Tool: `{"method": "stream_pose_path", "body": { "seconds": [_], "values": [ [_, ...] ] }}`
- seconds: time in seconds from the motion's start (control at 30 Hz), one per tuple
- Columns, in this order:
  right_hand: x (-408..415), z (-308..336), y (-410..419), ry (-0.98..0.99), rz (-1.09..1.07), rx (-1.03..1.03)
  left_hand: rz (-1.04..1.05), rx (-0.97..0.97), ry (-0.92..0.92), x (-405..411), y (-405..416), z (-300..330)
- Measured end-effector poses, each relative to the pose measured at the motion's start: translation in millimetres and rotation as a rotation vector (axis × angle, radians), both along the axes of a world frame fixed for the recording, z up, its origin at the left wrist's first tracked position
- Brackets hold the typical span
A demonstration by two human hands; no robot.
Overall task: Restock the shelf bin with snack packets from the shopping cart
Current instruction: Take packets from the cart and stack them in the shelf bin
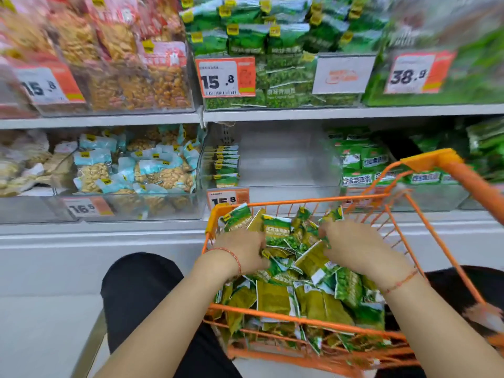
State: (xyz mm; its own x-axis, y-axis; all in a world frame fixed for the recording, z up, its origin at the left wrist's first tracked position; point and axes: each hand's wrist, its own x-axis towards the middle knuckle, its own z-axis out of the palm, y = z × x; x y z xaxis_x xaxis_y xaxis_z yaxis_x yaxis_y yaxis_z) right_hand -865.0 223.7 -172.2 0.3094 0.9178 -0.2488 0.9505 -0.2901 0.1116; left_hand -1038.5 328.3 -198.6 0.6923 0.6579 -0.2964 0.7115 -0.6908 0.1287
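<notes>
An orange wire shopping cart (pixel 300 204) stands in front of the lower shelf, heaped with green snack packets (pixel 275 296). Both hands are down in the heap. My left hand (pixel 240 249) curls its fingers into the packets at the left side. My right hand (pixel 351 246) grips packets at the right side, fingers bent around them. Just behind the cart sits the clear shelf bin (pixel 286 165); it holds only a short upright row of green packets (pixel 226 166) against its left wall.
Clear bins of peanut packs (pixel 141 170) sit to the left and of green packs (pixel 362 159) to the right. The upper shelf (pixel 272 114) carries full bins with price tags. The cart's handle (pixel 458 170) rises at right. My dark-clad knees flank the cart.
</notes>
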Motion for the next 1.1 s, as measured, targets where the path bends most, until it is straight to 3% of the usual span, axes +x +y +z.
{"method": "stream_pose_path", "body": {
  "seconds": [0.17, 0.33, 0.4, 0.5, 0.57, 0.73, 0.83, 1.0, 1.1],
  "values": [
    [-1, -29, -38, 0.319, 0.016, -0.029, 0.071, 0.117, 0.046, -1, -15, -17],
    [-4, -36, -43, 0.272, 0.119, 0.153, 0.036, 0.098, 0.080, 2, -20, -18],
    [-8, -38, -42, 0.231, 0.126, 0.207, 0.073, 0.073, 0.003, 0, -20, -16],
    [-8, -32, -40, 0.226, 0.038, 0.374, 0.216, -0.070, -0.311, -6, -17, -8],
    [-7, -27, -37, 0.362, -0.115, 0.507, 0.313, -0.169, -0.520, -8, -13, 1],
    [-6, -19, -35, 0.986, -0.443, 0.696, 0.399, -0.417, -0.974, -12, -5, 21],
    [-9, -18, -34, 1.156, -0.520, 0.714, 0.432, -0.554, -1.068, -10, -8, 29],
    [-10, -16, -30, 1.625, -0.715, 0.754, 0.419, -0.660, -1.096, -7, -14, 23],
    [-10, -19, -26, 1.729, -0.739, 0.788, 0.477, -0.674, -1.112, -1, -16, 16]
  ]
}}
